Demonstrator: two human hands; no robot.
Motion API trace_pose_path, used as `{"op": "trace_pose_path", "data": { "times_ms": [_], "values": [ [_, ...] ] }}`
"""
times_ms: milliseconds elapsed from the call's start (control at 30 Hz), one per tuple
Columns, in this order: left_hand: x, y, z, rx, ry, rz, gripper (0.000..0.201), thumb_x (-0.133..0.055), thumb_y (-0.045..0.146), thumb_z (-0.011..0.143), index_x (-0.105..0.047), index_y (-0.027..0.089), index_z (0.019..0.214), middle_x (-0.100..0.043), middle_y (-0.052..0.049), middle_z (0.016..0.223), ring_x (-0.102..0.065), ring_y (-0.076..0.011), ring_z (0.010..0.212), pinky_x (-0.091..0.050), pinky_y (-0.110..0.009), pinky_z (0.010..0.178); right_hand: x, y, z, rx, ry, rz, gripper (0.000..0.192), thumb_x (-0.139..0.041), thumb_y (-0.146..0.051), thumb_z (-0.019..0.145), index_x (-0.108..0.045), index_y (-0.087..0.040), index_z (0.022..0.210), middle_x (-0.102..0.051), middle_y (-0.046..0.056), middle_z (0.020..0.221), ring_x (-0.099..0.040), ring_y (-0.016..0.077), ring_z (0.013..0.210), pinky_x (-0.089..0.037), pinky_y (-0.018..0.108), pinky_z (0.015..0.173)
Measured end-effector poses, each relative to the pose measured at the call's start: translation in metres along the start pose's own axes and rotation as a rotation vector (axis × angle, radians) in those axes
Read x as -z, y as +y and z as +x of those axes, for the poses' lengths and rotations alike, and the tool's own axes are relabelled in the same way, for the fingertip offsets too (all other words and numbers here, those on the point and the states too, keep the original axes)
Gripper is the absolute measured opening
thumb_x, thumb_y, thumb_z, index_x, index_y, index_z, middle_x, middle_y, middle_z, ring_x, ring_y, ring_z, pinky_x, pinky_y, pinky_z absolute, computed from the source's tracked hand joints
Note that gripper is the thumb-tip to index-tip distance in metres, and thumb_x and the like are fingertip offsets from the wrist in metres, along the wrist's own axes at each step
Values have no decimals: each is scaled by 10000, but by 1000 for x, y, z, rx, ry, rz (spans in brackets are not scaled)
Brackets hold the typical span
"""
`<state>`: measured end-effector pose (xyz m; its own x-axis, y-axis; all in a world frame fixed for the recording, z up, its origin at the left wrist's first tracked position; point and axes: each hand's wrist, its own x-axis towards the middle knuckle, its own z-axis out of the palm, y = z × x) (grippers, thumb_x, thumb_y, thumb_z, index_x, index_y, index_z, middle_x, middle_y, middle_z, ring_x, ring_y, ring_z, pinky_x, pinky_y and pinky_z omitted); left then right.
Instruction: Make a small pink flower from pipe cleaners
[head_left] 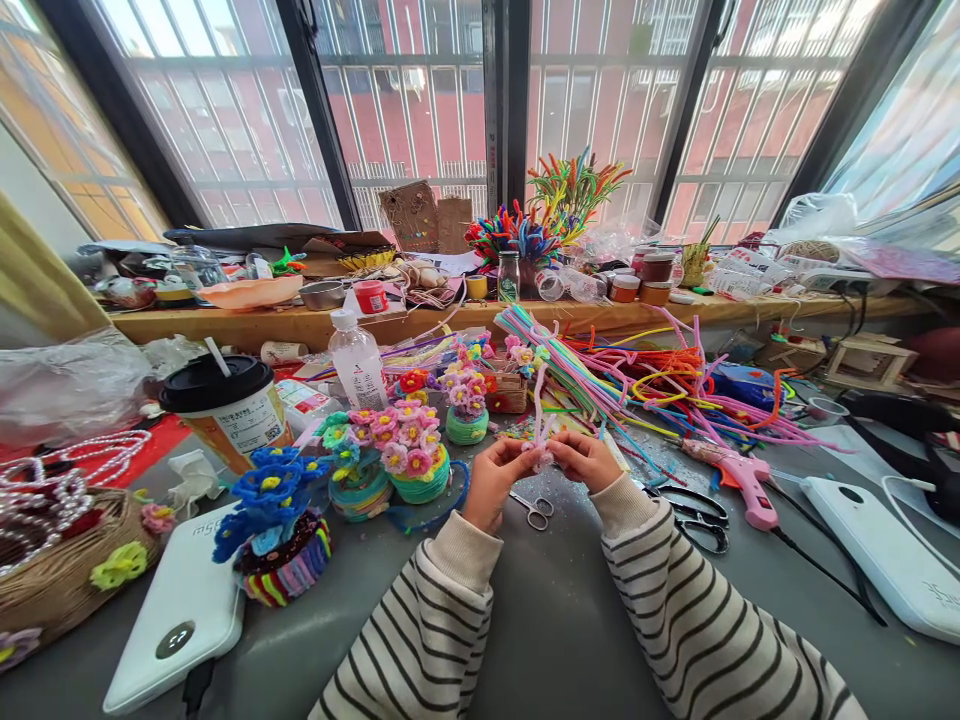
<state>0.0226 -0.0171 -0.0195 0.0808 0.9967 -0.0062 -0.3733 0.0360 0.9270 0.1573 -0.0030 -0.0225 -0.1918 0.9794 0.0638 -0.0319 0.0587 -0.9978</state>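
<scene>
Both hands meet above the middle of the grey tabletop (540, 610), sleeves in cream-and-black stripes: the left hand (491, 480) and the right hand (586, 460) each pinch, with fingers curled in, the same small pink pipe-cleaner flower (541, 456) between their fingertips. One pale pink fuzzy stem (538, 400) rises from it, upright between the two hands.

Behind the hands, a broad spread of loose multicoloured pipe cleaners (637, 375) fans across the table toward the right. A white flat power bank (180, 610) lies at the near left, with a blue pipe-cleaner flower bouquet in a striped pot (274, 520) resting against its corner. Left of that, a woven straw basket (60, 580) holds white bead strings. A paper drink cup with a black lid and straw (225, 405) stands behind the blue bouquet, and a clear plastic bottle (358, 362) stands near it. Pink flower bunches in green wrapped pots (409, 455) sit just left of the left hand. A pink glue gun (739, 475) lies to the right, with black-handled scissors (701, 515) just beside it. Small silver scissors (534, 510) lie on the table directly beneath the hands.
</scene>
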Motion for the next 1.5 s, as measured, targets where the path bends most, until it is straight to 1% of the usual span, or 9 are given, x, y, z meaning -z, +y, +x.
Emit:
{"op": "trace_pose_path", "data": {
  "times_ms": [133, 300, 400, 700, 967, 1067, 1167, 1267, 1500],
  "values": [
    [-1, 4, 0, 58, -22, -90, 211, -666, 218, 478, -570, 115, 635, -602, -6, 626, -540, -89, 568, -448, -237, 599, 2, 0, 1, 38, -52, -4, 296, -494, -452, 612, -465, -158, 630, -315, -84, 406, -222, 21, 314, -159, 172, 310],
    [-1, 4, 1, 63, -12, -121, 178, -637, 223, 531, -592, 129, 675, -596, 1, 658, -534, -79, 594, -451, -217, 593, 0, 0, -3, 420, 170, -358, 212, -492, -343, 651, -539, -158, 745, -474, -1, 620, -402, 63, 466, -311, 178, 380],
    [1, 2, 1, 44, 12, -102, 183, -625, 247, 544, -600, 131, 683, -592, -1, 659, -528, -77, 584, -452, -215, 578, -2, 0, -4, 515, 194, -477, 208, -477, -313, 663, -538, -165, 796, -493, 17, 682, -431, 75, 495, -325, 175, 374],
    [0, 2, 1, -48, 46, 6, 205, -613, 273, 555, -596, 120, 691, -585, -4, 663, -534, -87, 608, -451, -212, 602, 0, 4, -3, 384, 51, -524, 250, -459, -364, 696, -549, -154, 594, -529, 15, 552, -477, 104, 526, -382, 213, 499],
    [0, 1, 1, -3, 1, 99, 253, -618, 295, 543, -591, 120, 723, -600, -30, 698, -552, -115, 632, -454, -217, 573, -1, 10, 0, 295, 98, -415, 320, -437, -434, 684, -573, -161, 588, -506, 3, 524, -457, 98, 467, -364, 215, 445],
    [1, 0, 1, -10, 33, 107, 247, -641, 280, 513, -595, 120, 696, -601, -17, 659, -548, -101, 590, -453, -219, 581, 1, 10, 1, 267, 234, -391, 335, -456, -460, 657, -557, -152, 570, -489, 2, 508, -449, 98, 468, -375, 220, 451],
    [1, 1, 1, 5, 30, 124, 246, -640, 284, 513, -600, 104, 676, -599, -22, 629, -548, -102, 570, -457, -225, 578, 4, 7, 1, 317, 379, -330, 333, -551, -446, 579, -563, -156, 741, -511, 23, 667, -470, 112, 562, -403, 225, 483],
    [0, 2, 1, 52, -17, 170, 242, -638, 288, 515, -601, 90, 649, -592, -26, 587, -549, -110, 546, -461, -230, 555, 8, 3, 1, 368, 377, -328, 354, -549, -439, 587, -579, -190, 837, -481, 39, 775, -465, 124, 635, -412, 222, 483],
    [-1, 3, -1, 94, -77, 243, 228, -629, 296, 525, -598, 90, 617, -578, -13, 526, -544, -103, 487, -456, -218, 513, 12, 0, 0, 426, 373, -258, 206, -537, -383, 627, -600, -189, 657, -458, 20, 700, -467, 128, 668, -410, 221, 521]
  ]
}}
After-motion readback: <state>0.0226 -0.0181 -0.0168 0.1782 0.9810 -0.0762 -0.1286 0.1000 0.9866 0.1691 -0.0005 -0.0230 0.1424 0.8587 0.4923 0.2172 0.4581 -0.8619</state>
